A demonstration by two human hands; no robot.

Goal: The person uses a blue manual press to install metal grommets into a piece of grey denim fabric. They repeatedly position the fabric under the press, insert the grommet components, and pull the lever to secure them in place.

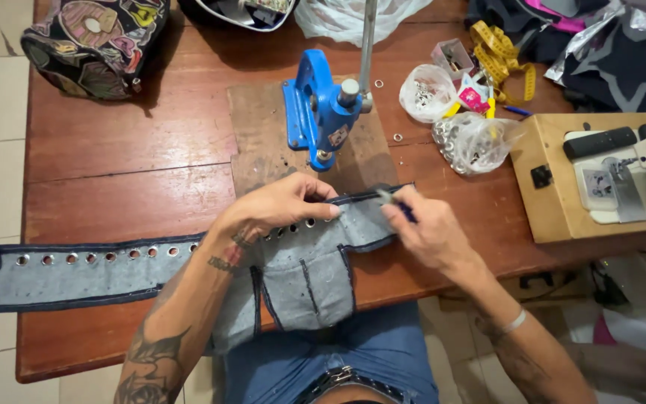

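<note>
- A person seated at the near edge of a wooden table [114, 142] works on a strip of denim [188, 262], its dark-edged length running from the left edge across to the middle, part of it hanging over the near edge onto the lap.
- The left hand [285, 206] lies flat on the denim, fingers spread and pressing the cloth down beside a row of metal eyelets [91, 257] set along its upper border; it grips nothing.
- The right hand [428, 228] is closed round a slim pen-like tool [396, 205], its tip touching the top border of the denim just right of the left fingertips.
- A blue hand press [323, 112] stands on a wooden board [263, 142] at the middle of the table, just beyond the hands.
- Toward the far right, a clear plastic bag [476, 142] holds a heap of silvery metal rings, and a small clear cup [426, 91] beside it holds more small metal pieces; a few loose rings lie on the table nearby.
- A yellow tape measure [499, 60] is piled near the far edge.
- A patterned bag [95, 45] sits at the far left corner; its contents cannot be seen.
- A sewing machine [622, 172] on a pale base occupies the right edge.
</note>
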